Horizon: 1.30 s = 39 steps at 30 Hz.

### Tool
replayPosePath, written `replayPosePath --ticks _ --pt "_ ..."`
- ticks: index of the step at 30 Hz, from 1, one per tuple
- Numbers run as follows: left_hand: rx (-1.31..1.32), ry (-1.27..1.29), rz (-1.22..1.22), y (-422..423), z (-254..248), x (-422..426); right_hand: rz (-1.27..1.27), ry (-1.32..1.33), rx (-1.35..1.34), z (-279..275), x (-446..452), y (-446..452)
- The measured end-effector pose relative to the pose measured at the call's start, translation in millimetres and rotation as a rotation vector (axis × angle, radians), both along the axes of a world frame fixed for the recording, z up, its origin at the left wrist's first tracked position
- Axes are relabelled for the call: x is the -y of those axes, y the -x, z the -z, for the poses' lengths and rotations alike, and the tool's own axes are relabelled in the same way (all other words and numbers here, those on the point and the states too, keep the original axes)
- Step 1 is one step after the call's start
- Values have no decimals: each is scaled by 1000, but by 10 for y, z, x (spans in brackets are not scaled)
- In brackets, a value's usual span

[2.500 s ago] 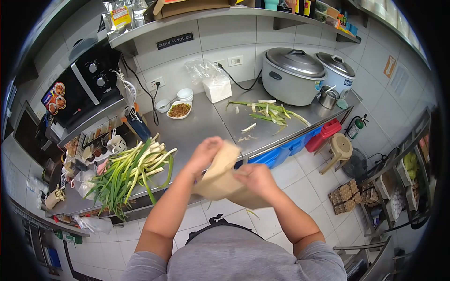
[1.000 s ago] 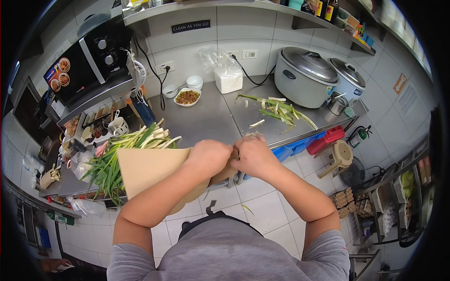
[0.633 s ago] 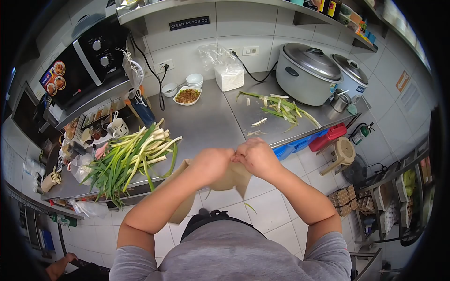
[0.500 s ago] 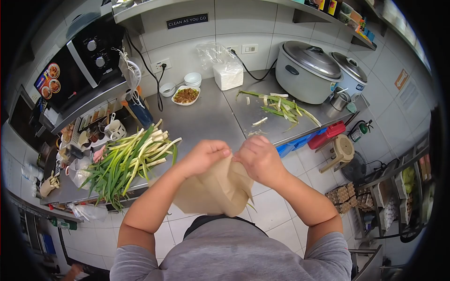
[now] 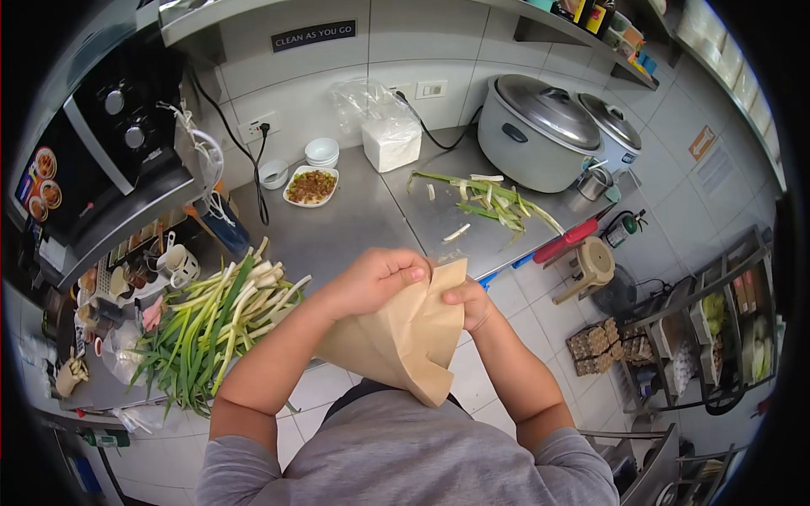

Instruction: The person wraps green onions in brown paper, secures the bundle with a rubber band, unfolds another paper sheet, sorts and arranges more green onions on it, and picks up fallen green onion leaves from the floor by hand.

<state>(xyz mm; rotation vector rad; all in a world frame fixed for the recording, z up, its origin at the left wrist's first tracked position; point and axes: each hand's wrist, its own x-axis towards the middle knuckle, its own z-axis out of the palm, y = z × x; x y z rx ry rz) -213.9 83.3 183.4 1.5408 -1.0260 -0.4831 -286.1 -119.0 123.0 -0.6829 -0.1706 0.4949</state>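
A creased sheet of brown paper [image 5: 396, 337] hangs between my two hands, in front of my body at the counter's edge. My left hand [image 5: 384, 278] pinches its upper edge, fingers curled. On the right side my right hand [image 5: 467, 302] grips the paper with the thumb on the near face and the fingers hidden behind. To the left, a big pile of green onions [image 5: 224, 325] lies on the steel counter [image 5: 354, 219]. Beyond my hands, trimmed leaves and scraps [image 5: 494, 202] are scattered on the counter.
At the back stand a large rice cooker [image 5: 540, 139], a smaller cooker [image 5: 612, 122], a plastic-wrapped white stack [image 5: 391, 142], a dish of chopped food [image 5: 310, 186] and small bowls [image 5: 321, 153]. A microwave [image 5: 93, 135] is at left. A stool [image 5: 588, 266] and egg trays [image 5: 595, 346] are on the right.
The paper has swung from the left to hang in front of my body, with more of its face showing. My right hand has changed its hold, and the view has shifted.
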Motion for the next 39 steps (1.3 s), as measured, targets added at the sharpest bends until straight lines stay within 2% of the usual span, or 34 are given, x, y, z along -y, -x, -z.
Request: replayPosePath --ticks 2,3,4,5,6,7,8,9,11,12,14,16,18,19,20,21,22,24,25,26,27,28,29,30,32,33,34,35,36,37,38,39 --pt "-81 -70 8 -99 -93 -23 -32 -52 -6 -15 75 -150" --pt "-167 -133 10 -135 -158 -41 84 73 1 -67 124 -189" --pt "-167 -135 3 -176 -182 -48 196 201 8 -137 180 -228" --pt "-3 -263 -53 -212 -193 -55 186 199 10 -246 229 -260" --pt "160 -392 -112 -244 -211 -44 335 436 100 -370 279 -282" --pt "158 -393 -129 -276 -251 -14 479 674 196 -433 344 -339" --pt "111 -445 -144 -303 -302 24 459 672 205 -427 416 -413" --pt "62 -497 -160 -329 -348 67 509 667 332 -406 483 -467" --pt "43 -472 -230 -369 -431 182 596 643 564 -338 657 -641" --pt "28 -447 -276 -393 -455 249 570 632 575 -406 802 -723" --pt "38 -486 -388 -507 -406 268 849 291 300 -594 1170 -907" --pt "44 -535 -490 -575 -358 366 774 300 340 -519 1451 -1190" --pt "199 -607 -628 -586 -331 545 720 311 362 -404 1683 -1421" --pt "198 -616 -640 -596 -284 601 834 296 336 -391 1786 -1583" --pt "234 -526 -768 -604 -197 611 944 282 311 -405 1894 -1746" --pt "268 -434 -897 -613 -106 607 1049 239 178 -439 2061 -1885" --pt "262 -446 -913 -628 -10 589 1181 240 121 -387 2247 -2024" --pt "248 -465 -1155 -629 140 525 1321 227 96 -66 2673 -2284" --pt "289 -513 -1231 -590 110 517 1310 225 88 144 2823 -2399" --pt "287 -522 -1237 -560 103 521 1474 533 106 369 2950 -2491" --pt "362 -427 -1366 -522 103 523 1618 852 126 455 2979 -2510" --pt "441 -329 -1493 -474 90 536 1607 847 124 550 2979 -2496" --pt "821 -391 -1547 -412 39 606 1364 785 117 534 2835 -2405" --pt "829 -397 -1556 -370 61 678 1124 716 115 471 2632 -2294" --pt "1118 -264 -1362 -306 136 856 656 575 101 293 2192 -2000" --pt "1148 -227 -1226 -325 161 979 430 501 87 192 2013 -1864" --pt "1174 -185 -1086 -355 194 1112 206 278 8 16 1847 -1757" --pt "1155 -191 -950 -378 278 1217 -14 53 -64 -114 1706 -1691" --pt "1135 -195 -817 -371 339 1323 -5 49 -61 -120 1595 -1664" --pt "1142 -192 -810 -344 368 1425 9 157 13 -113 1494 -1646" --pt "876 -186 -780 -310 380 1523 21 265 89 -91 1442 -1640" --pt "612 -180 -747 -269 396 1602 21 262 95 -16 1420 -1657"
